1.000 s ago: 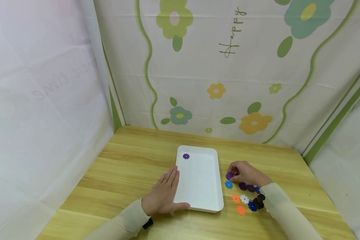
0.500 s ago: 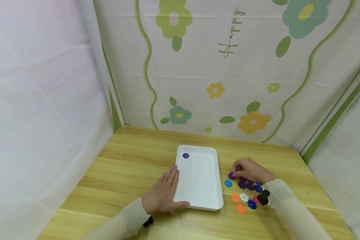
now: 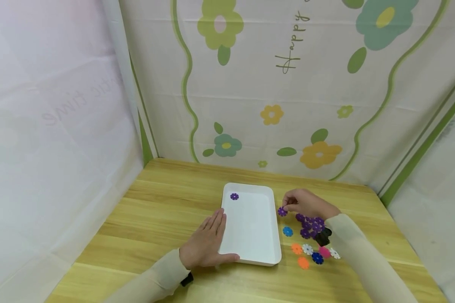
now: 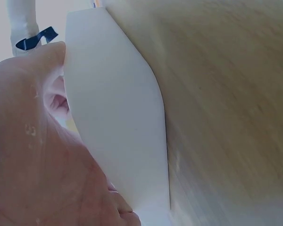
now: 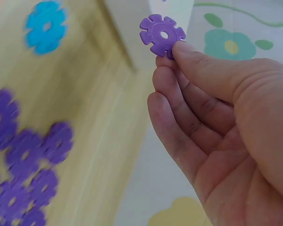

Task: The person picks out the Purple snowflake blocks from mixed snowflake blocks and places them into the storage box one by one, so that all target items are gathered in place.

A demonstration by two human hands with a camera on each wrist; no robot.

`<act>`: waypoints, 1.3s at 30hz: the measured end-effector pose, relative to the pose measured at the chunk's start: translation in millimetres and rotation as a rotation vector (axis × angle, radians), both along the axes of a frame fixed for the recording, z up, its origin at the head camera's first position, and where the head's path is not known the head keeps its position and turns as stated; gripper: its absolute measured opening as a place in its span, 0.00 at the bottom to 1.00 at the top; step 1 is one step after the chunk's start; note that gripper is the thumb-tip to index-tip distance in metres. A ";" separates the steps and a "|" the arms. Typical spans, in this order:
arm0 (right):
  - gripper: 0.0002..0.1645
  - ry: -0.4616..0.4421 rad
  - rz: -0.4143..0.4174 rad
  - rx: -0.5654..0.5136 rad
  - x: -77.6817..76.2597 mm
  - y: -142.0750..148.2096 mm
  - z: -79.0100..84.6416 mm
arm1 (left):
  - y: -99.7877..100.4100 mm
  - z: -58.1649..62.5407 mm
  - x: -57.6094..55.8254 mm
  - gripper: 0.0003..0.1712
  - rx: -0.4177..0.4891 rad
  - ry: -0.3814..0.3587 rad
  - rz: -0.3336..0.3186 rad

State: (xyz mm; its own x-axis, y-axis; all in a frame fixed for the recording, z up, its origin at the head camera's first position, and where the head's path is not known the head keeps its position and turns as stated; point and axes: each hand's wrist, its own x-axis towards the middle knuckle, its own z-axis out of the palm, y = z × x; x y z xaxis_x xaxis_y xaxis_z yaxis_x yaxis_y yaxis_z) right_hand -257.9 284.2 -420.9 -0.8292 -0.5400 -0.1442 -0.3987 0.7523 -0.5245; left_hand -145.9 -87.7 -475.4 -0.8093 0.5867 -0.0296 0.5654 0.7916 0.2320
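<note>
Between thumb and fingertips, my right hand (image 3: 305, 203) pinches a purple notched plastic disc (image 5: 163, 35), a snowflake building piece with a hole in its centre. The hand hovers just right of the white tray (image 3: 253, 227). My left hand (image 3: 205, 242) rests on the tray's near left corner, its fingers straight along the left side and the thumb at the near rim. One purple disc (image 3: 234, 196) lies inside the tray at the far left. A cluster of several purple discs (image 3: 310, 226) sits on the table under my right wrist.
A light blue disc (image 3: 287, 231) lies right of the tray. Nearer are orange discs (image 3: 297, 248), white discs (image 3: 307, 249), a dark blue disc (image 3: 317, 258) and a pink disc (image 3: 324, 252). A flower-printed cloth (image 3: 246, 84) rises behind the wooden table (image 3: 155, 202).
My right hand lifted a purple disc from beside the cluster and moved left and away from me towards the tray, uncovering more purple discs. The left hand stays in place.
</note>
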 end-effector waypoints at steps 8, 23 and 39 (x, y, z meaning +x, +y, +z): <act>0.06 0.003 0.037 -0.002 -15.2 -43.4 4.1 | 1.5 0.0 -1.5 0.71 -0.008 -0.031 0.016; 0.05 -0.034 0.038 -0.055 -44.4 -116.0 -25.7 | 2.4 -6.8 -2.1 0.71 -0.036 -0.013 0.015; 0.05 -0.080 -0.158 -0.162 -52.2 -142.5 -58.5 | 2.5 -4.0 -3.4 0.71 -0.051 -0.003 0.021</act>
State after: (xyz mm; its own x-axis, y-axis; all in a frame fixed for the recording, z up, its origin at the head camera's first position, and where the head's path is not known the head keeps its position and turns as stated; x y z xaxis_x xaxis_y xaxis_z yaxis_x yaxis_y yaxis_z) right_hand -310.1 141.7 -479.4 -0.8944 -0.4262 -0.1353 -0.2351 0.7056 -0.6685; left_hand -149.3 -85.2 -479.4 -0.8214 0.5670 -0.0619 0.5476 0.8143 0.1927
